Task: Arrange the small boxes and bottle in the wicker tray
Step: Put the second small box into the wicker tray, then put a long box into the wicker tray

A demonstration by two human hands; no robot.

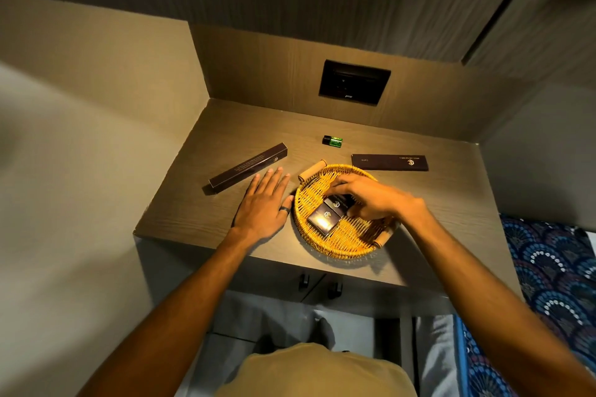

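Observation:
A round wicker tray (342, 243) with two wooden handles sits near the front edge of the wooden desk. Inside it lie two small dark boxes with gold logos, one (323, 219) toward the front left and one (339, 205) just behind it. My right hand (374, 196) reaches into the tray, its fingers closed around the rear small box. My left hand (266, 203) lies flat and spread on the desk, touching the tray's left rim. A small green bottle (332, 140) with a black cap lies on its side behind the tray. Two long dark boxes lie on the desk, one (248, 167) at the left, one (390, 162) behind the tray at the right.
The desk (193, 203) sits in an alcove with walls at the left and back. A black socket panel (354, 82) is set in the back wall. A blue patterned fabric (554, 284) lies at the right below desk level. Drawer knobs (303, 280) show under the front edge.

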